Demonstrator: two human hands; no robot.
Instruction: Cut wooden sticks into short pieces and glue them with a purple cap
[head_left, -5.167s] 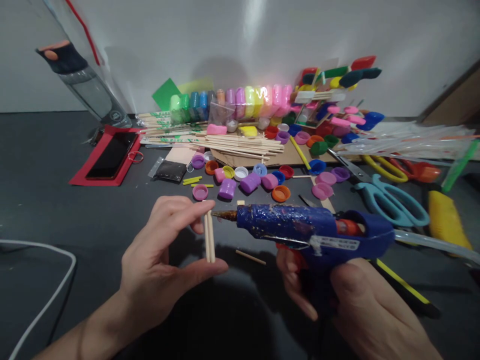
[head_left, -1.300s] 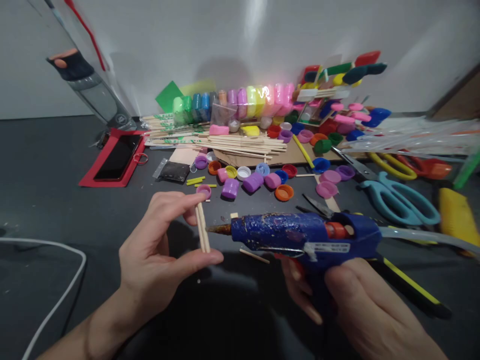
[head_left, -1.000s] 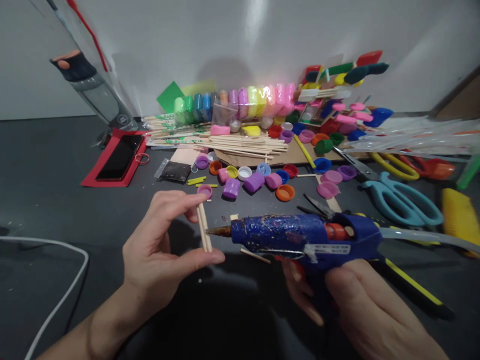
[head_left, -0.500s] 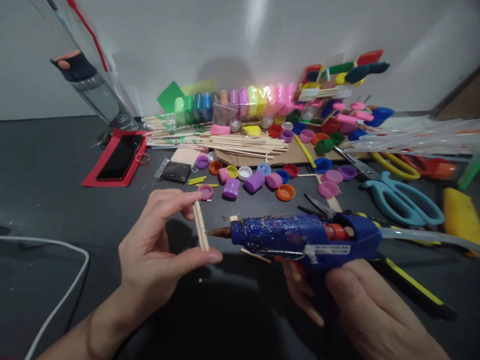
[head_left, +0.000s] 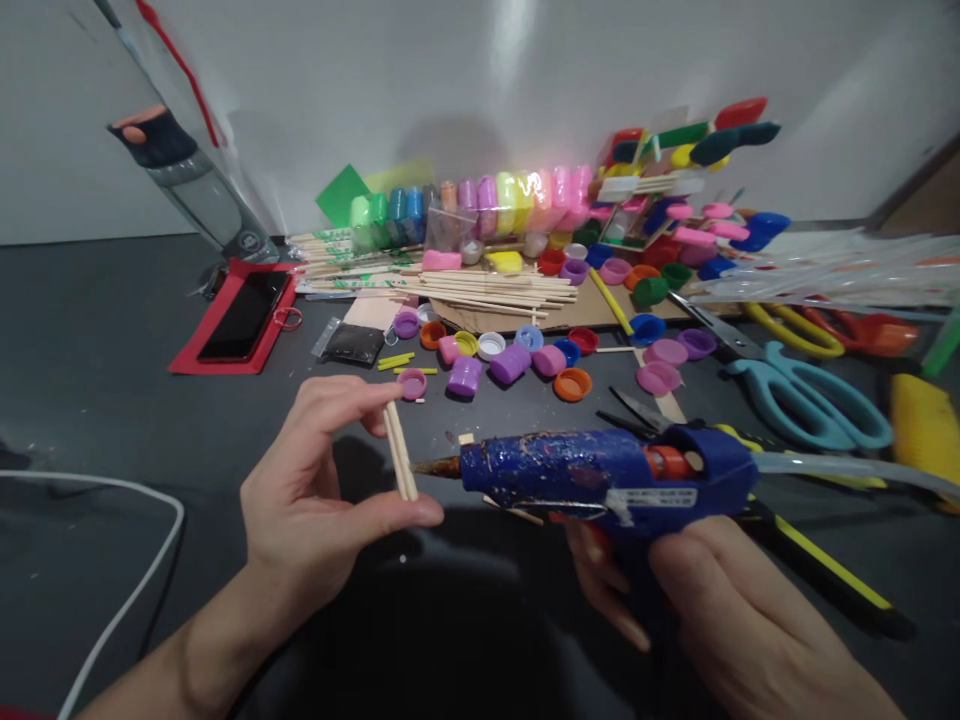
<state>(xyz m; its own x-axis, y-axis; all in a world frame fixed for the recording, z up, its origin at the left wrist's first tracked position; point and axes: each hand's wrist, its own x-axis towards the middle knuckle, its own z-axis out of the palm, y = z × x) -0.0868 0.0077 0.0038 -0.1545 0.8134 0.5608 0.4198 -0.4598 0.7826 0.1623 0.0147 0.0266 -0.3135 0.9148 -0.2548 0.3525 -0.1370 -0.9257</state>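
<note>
Between the thumb and fingertips of my left hand (head_left: 319, 480) is a short pair of wooden sticks (head_left: 400, 452), held side by side and nearly upright. My right hand (head_left: 720, 590) is wrapped round the handle of a blue hot glue gun (head_left: 555, 470). The gun lies level, its brown nozzle (head_left: 439, 467) pointing left and touching or almost touching the sticks near their lower half. A clear glue stick (head_left: 840, 466) runs out of the gun's back end. My fingers partly hide the trigger.
Behind my hands lie colourful caps (head_left: 574, 384), loose wooden sticks (head_left: 502, 290) and packed clay tubs (head_left: 465, 208). Blue-handled scissors (head_left: 817, 400) and a yellow-black tool (head_left: 832, 575) are on the right. A phone (head_left: 244, 315), water bottle (head_left: 199, 190) and white cable (head_left: 161, 560) are on the left.
Almost nothing differs. The view has shifted very slightly, and both hands keep their hold with the nozzle still at the sticks.
</note>
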